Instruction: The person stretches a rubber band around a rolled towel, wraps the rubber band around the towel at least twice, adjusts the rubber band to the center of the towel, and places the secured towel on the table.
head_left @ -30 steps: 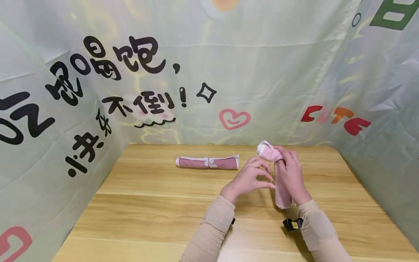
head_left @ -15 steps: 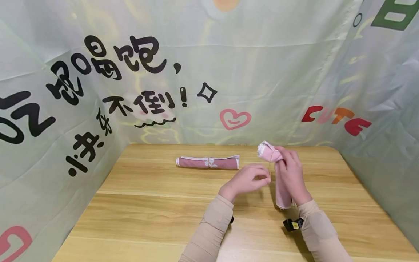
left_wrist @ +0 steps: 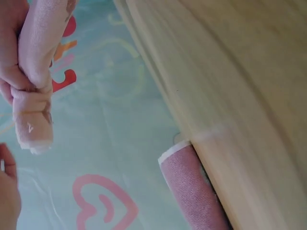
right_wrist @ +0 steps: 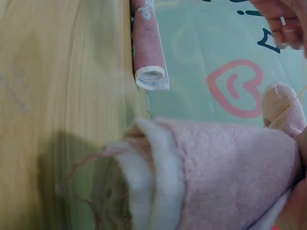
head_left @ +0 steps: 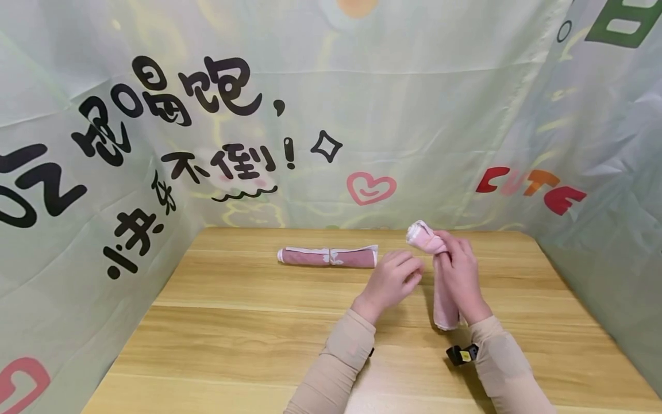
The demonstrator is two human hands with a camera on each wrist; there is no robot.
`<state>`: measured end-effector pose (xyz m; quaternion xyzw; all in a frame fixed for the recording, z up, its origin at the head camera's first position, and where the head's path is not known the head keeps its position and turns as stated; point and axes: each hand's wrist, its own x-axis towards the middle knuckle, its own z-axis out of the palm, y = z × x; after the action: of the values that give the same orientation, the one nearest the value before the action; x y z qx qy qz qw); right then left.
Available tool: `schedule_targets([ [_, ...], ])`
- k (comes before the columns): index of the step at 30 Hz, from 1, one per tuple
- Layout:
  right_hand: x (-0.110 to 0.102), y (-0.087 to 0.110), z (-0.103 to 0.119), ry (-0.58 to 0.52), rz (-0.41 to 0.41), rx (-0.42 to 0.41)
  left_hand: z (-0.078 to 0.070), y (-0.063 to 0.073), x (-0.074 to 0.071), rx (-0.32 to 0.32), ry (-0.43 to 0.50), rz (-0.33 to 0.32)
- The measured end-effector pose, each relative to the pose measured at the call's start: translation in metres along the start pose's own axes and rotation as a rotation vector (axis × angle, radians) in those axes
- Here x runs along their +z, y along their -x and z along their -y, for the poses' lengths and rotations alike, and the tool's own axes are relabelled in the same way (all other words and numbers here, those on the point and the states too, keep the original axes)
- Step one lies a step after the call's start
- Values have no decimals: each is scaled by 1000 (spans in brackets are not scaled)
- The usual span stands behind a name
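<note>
My right hand (head_left: 460, 279) grips a light pink rolled towel (head_left: 445, 305) on the right side of the table, raised and bent near its upper end. A thin rubber band (right_wrist: 302, 92) wraps that end, and a strand of it stretches away from the towel in both wrist views. Just left of the towel, my left hand (head_left: 390, 282) has its fingers curled together and appears to pinch the strand; the exact contact is hidden. A darker pink rolled towel (head_left: 310, 258), tied around its middle with a band, lies farther back to the left.
The wooden table (head_left: 233, 333) runs back to a pale printed cloth wall (head_left: 414, 132), with more cloth on both sides. Loose threads hang from the lower end of the light pink towel in the right wrist view.
My left hand first closes its fingers by the band below the towel's bend, then moves up and slightly left with fingers curled. The right hand and its towel stay nearly still.
</note>
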<state>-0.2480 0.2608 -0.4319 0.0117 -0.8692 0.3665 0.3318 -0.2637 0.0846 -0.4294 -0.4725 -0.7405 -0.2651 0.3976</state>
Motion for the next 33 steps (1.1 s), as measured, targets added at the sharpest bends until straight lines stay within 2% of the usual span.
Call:
schedule_targets([
  [3, 1, 0, 2, -2, 14, -15, 0, -1, 0, 69, -57, -151],
  [8, 5, 3, 7, -12, 23, -64, 0, -3, 0, 158, -66, -363],
  [10, 7, 4, 9, -17, 18, -106, 0, -4, 0, 176, -64, -413],
  [13, 10, 6, 11, -26, 4, -171, -2, -5, 0, 150, -5, -415],
  [15, 10, 7, 12, -24, -10, -197, -4, -6, 0, 94, 102, -385],
  [16, 10, 7, 12, -21, -14, -201, -6, -7, 0, 58, 185, -363],
  [21, 9, 8, 12, -10, -13, -195, -15, -12, -7, -144, 679, -234],
  [25, 9, 8, 10, -16, -6, -185, -23, -12, -11, -388, 1059, -59],
  [26, 9, 8, 10, -21, -3, -180, -23, -12, -10, -453, 1136, -11],
  [28, 9, 7, 8, -27, 3, -164, -22, -10, -7, -542, 1241, 86],
  [30, 9, 6, 6, -37, 9, -131, -18, -7, -3, -570, 1301, 173],
  [33, 9, 3, 6, -81, 11, -49, -11, -1, 4, -552, 1379, 240],
])
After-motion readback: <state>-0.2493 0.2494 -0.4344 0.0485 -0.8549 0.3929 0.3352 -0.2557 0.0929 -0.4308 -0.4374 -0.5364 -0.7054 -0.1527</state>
